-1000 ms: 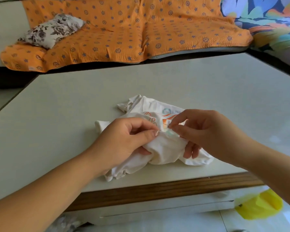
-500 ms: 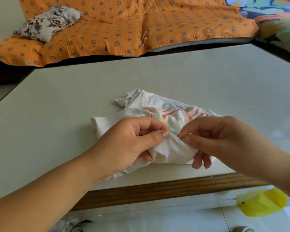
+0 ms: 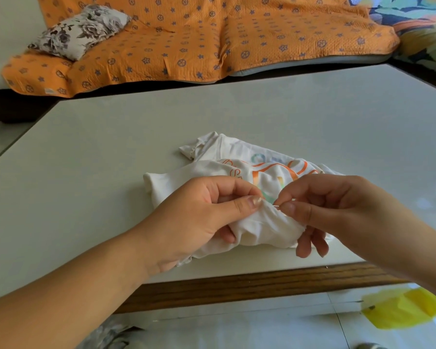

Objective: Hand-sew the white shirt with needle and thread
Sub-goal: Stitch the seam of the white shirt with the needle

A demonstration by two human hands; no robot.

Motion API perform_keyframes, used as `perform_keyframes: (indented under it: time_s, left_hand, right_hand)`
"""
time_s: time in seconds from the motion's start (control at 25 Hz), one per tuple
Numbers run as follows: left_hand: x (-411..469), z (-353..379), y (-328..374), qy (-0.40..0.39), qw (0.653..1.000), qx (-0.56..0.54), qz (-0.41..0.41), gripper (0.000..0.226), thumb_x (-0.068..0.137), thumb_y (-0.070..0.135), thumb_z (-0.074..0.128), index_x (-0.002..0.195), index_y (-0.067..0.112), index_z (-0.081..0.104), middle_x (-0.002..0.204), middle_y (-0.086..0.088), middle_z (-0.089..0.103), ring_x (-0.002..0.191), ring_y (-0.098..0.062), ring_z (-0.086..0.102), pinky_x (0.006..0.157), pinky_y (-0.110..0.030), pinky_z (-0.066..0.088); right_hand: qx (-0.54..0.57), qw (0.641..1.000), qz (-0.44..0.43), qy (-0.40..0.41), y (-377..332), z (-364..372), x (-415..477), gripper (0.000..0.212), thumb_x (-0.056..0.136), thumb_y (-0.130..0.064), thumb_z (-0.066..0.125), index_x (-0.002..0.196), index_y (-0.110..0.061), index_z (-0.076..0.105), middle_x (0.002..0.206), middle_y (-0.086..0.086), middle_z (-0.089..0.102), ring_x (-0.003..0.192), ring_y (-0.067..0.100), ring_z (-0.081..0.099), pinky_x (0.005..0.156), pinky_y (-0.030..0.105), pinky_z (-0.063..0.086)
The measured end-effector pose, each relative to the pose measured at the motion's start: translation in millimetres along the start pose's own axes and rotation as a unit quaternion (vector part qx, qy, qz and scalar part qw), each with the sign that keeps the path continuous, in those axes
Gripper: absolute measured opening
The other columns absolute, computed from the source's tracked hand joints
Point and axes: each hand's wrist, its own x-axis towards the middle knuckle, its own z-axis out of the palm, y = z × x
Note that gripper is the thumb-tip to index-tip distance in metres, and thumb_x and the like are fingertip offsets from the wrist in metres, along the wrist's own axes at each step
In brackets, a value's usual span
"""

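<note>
- From my head camera, the white shirt lies bunched on the pale table, near its front edge.
- My left hand is closed on a fold of the shirt, thumb pressing the cloth against my fingers.
- My right hand pinches the needle between thumb and forefinger; its short bare end meets the fold just beside my left thumb.
- The thread is too fine to make out.
- An orange patterned cover lies beyond the table.

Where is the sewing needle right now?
In the head view the needle sits just right of centre, pinched in the right hand, its tip at a bunched fold of the white shirt that the left hand holds.
</note>
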Motion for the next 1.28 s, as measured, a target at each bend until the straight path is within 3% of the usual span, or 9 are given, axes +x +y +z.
perform_keyframes:
  time_s: [0.32,0.48,0.6,0.68,0.76,0.88,1.04,1.2,1.28]
  left_hand:
    - [3,2,-4,-0.008,1.000,-0.011,-0.017,0.008,0.068,0.027,0.072,0.073,0.023,0.076,0.070,0.002,0.068,0.053,-0.005,0.059,0.050,-0.017,0.052]
    - [3,5,-4,-0.009,0.999,-0.029,-0.027,0.008,0.064,0.027,0.073,0.070,0.023,0.076,0.068,0.002,0.068,0.055,-0.006,0.062,0.052,-0.018,0.053]
    - [4,7,-6,-0.006,0.999,-0.021,-0.041,0.014,0.062,0.029,0.075,0.073,0.021,0.078,0.074,0.000,0.071,0.062,-0.008,0.064,0.053,-0.018,0.053]
    - [5,8,-8,0.001,0.999,-0.010,-0.049,0.015,0.063,0.029,0.075,0.075,0.020,0.078,0.077,-0.002,0.072,0.067,-0.009,0.065,0.053,-0.018,0.052]
    - [7,8,-9,0.007,0.999,-0.005,-0.053,0.018,0.063,0.030,0.076,0.078,0.019,0.079,0.080,-0.003,0.073,0.071,-0.011,0.067,0.054,-0.018,0.051]
    - [9,10,-7,0.002,0.999,-0.004,-0.051,0.019,0.062,0.031,0.076,0.078,0.022,0.079,0.080,-0.002,0.074,0.072,-0.009,0.068,0.055,-0.018,0.051]
    - [13,13,-5,0.022,0.998,-0.006,-0.053,0.029,0.061,0.033,0.075,0.086,0.018,0.080,0.081,0.000,0.074,0.072,-0.008,0.066,0.053,-0.018,0.052]
    - [17,12,-5,0.055,0.996,-0.019,-0.062,0.024,0.068,0.029,0.077,0.088,0.015,0.080,0.081,-0.004,0.070,0.071,-0.011,0.062,0.053,-0.018,0.052]
    - [18,13,-6,0.068,0.995,-0.016,-0.072,0.011,0.077,0.023,0.076,0.085,0.016,0.080,0.078,-0.004,0.069,0.070,-0.013,0.061,0.052,-0.019,0.052]
  right_hand:
    - [0.058,0.998,0.018,-0.018,4,8,-1,0.012,0.073,-0.028,0.063,0.075,-0.018,0.070,0.060,0.010,0.064,0.051,0.024,0.065,0.041,0.023,0.044]
    - [0.083,0.995,0.040,-0.023,4,10,-1,0.015,0.076,-0.023,0.062,0.082,-0.009,0.064,0.065,0.022,0.064,0.056,0.029,0.068,0.043,0.026,0.049]
    - [0.033,0.999,0.025,-0.017,5,11,-1,0.009,0.092,-0.008,0.057,0.095,-0.015,0.060,0.069,0.022,0.066,0.060,0.027,0.070,0.053,0.028,0.055]
    - [-0.022,0.999,0.003,-0.027,6,12,-4,0.030,0.097,-0.001,0.047,0.101,-0.026,0.061,0.074,0.015,0.070,0.067,0.024,0.072,0.063,0.030,0.058]
    - [-0.065,0.997,-0.019,-0.028,4,16,-6,0.031,0.097,-0.005,0.046,0.101,-0.031,0.063,0.079,0.008,0.072,0.074,0.021,0.073,0.070,0.032,0.059]
    - [-0.085,0.996,-0.037,0.008,0,20,-6,0.014,0.095,-0.016,0.053,0.094,-0.025,0.063,0.077,0.001,0.073,0.070,0.014,0.072,0.064,0.031,0.059]
    - [-0.182,0.975,-0.071,0.109,-2,16,2,0.015,0.094,-0.021,0.057,0.082,-0.028,0.062,0.069,-0.017,0.066,0.055,0.003,0.062,0.053,0.016,0.047]
    - [-0.122,0.981,-0.027,0.149,-2,16,7,0.016,0.094,-0.022,0.055,0.083,-0.024,0.066,0.063,-0.021,0.063,0.048,0.003,0.052,0.050,0.010,0.038]
    - [-0.028,0.987,-0.017,0.155,-5,14,11,0.015,0.098,-0.019,0.051,0.088,-0.013,0.061,0.076,-0.010,0.072,0.050,0.009,0.053,0.047,0.016,0.039]
